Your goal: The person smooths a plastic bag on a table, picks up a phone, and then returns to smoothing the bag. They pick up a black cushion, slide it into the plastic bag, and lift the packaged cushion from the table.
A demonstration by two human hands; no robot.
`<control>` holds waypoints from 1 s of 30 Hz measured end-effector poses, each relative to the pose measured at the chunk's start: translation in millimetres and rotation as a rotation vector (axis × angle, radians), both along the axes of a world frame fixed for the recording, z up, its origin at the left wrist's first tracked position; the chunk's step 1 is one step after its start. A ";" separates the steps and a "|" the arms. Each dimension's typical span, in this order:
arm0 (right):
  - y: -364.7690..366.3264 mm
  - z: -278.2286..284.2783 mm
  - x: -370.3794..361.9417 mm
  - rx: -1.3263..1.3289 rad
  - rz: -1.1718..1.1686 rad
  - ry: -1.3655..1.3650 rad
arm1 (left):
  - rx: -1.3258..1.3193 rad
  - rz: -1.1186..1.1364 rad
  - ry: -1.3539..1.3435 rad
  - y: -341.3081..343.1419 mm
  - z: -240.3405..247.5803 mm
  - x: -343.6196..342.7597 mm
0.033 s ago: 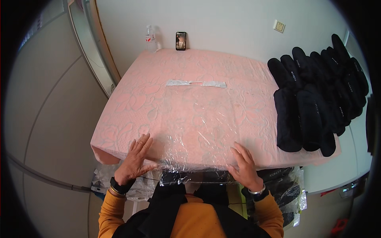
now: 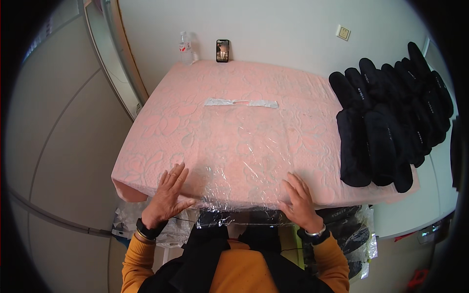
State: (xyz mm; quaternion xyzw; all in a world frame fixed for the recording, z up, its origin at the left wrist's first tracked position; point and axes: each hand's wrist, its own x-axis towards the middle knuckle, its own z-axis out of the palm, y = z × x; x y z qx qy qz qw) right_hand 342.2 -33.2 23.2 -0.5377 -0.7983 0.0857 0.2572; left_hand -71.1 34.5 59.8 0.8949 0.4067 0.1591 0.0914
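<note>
Left hand (image 2: 167, 199) and right hand (image 2: 301, 206) have shifted very slightly forward, and in the head view both are spread, gripping nothing, with the clear plastic bag (image 2: 239, 163) between and ahead of them, seemingly being laid flat, its thin film calling next for a light pinch.

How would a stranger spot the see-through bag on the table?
Start at the large pink patterned table cover. Between the open left hand and right hand lies a flat plastic bag, its near end hanging over the cover's front edge. Unlike the black bundles piled at the right, it is clear and shiny, with a whitish strip across its far end.
</note>
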 end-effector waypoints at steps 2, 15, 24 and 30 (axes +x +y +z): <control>0.2 0.4 -7.4 0.005 0.011 -0.069 | 0.022 0.074 0.054 -9.7 2.0 16.7; -6.5 -9.6 -60.3 0.034 -0.058 -0.273 | 0.108 -0.104 0.019 -31.0 -55.1 145.0; -7.0 -8.3 -37.4 0.006 -0.059 -0.313 | 0.158 0.173 0.107 13.0 -56.5 62.1; -3.8 -12.3 -41.7 -0.014 -0.078 -0.323 | 0.134 0.198 0.113 20.6 -55.3 50.3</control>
